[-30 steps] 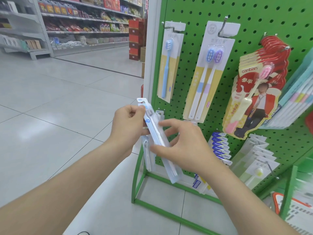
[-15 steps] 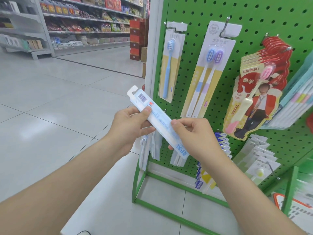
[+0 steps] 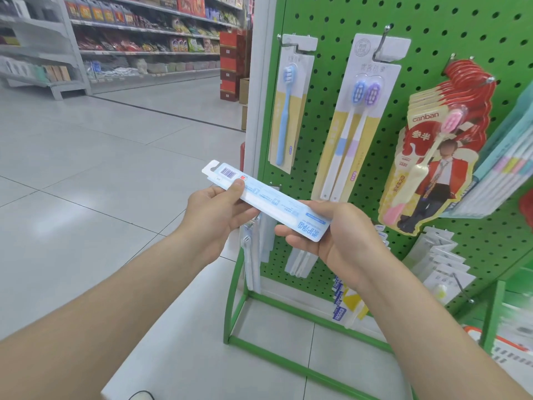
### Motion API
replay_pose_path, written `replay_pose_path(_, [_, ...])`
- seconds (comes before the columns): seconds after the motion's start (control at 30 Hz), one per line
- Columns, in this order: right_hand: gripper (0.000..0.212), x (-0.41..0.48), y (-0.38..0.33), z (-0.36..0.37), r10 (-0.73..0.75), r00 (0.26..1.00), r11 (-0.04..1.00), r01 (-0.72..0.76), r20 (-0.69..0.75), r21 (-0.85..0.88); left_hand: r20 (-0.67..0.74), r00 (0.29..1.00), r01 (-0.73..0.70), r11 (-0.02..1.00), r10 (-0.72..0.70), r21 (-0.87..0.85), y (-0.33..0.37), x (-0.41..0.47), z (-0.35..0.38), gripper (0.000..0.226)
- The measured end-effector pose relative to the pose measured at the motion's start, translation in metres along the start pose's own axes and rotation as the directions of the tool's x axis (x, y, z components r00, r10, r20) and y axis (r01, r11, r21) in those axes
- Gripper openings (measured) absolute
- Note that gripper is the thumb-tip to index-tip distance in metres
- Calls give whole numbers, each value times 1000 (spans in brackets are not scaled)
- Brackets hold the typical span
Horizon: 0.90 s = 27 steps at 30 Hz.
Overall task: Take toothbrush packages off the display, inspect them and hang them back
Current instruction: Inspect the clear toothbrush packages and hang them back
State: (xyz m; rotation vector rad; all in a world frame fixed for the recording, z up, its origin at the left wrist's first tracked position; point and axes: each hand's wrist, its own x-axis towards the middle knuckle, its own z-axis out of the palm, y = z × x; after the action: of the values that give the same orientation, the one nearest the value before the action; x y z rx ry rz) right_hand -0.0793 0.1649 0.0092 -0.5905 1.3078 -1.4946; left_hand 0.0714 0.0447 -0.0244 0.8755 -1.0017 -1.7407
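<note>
Pinches hanger end of toothbrush package (image 3: 271, 201) with left grip (image 3: 214, 217), thumb on top; clasps lower end in right grip (image 3: 341, 241).

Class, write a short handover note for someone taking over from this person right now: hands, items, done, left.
Left hand: pinches the light blue toothbrush package near its barcode end.
Right hand: holds its other end.
Package is off the green pegboard display, tilted in front of it, printed back facing up.
Done: taken off, under inspection.
Left: hang it back.
</note>
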Motion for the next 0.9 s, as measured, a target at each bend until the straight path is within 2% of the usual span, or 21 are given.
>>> replay_pose_path(0.07, [24, 1, 1, 0, 16, 999, 1000, -16, 31, 13, -2, 1000, 8, 1000, -8, -11, -1, 1, -1, 26])
replay_pose_path(0.13, [26, 3, 1, -1, 17, 999, 998, -15, 46, -54, 7, 1000, 5, 1000, -6, 13, -1, 2, -2, 27])
replay_pose_path(0.2, [37, 5, 3, -3, 6, 997, 972, 13, 79, -236, 34, 999, -11, 998, 9, 68, 1, 1, -2, 26])
replay_pose_path(0.27, [47, 6, 6, -3, -7, 995, 899, 51, 102, -434, 97, 995, -35, 990, 22, 137, 4, -1, -2, 25])
replay_pose_path(0.33, [41, 6, 11, -1, -54, 993, 830, 101, 101, -549, 200, 980, -46, 976, 3, 213, 7, -3, -2, 25])
replay_pose_path(0.4, [32, 8, 16, 1, -196, 977, 768, 206, 84, -606, 312, 949, -54, 951, -46, 306, 8, -6, -2, 26])
replay_pose_path(0.47, [26, 11, 17, 3, -349, 935, 728, 309, 57, -612, 399, 913, -105, 899, -81, 424, 5, -9, -2, 29])
replay_pose_path(0.57, [32, 14, 16, 3, -498, 865, 689, 436, 59, -578, 471, 874, -172, 833, -118, 527, -2, -13, 1, 29])
replay_pose_path(0.7, [37, 14, 12, 4, -408, 906, 832, 419, 111, -365, 523, 837, -194, 807, -160, 558, -7, -16, 5, 30])
replay_pose_path(0.83, [35, 9, 11, 3, -373, 908, 849, 416, 190, -324, 534, 822, -168, 812, -198, 559, -10, -13, 6, 32])
replay_pose_path(0.9, [29, 8, 10, 2, -390, 905, 849, 425, 170, -315, 545, 809, -159, 810, -221, 564, -8, -13, 7, 29])
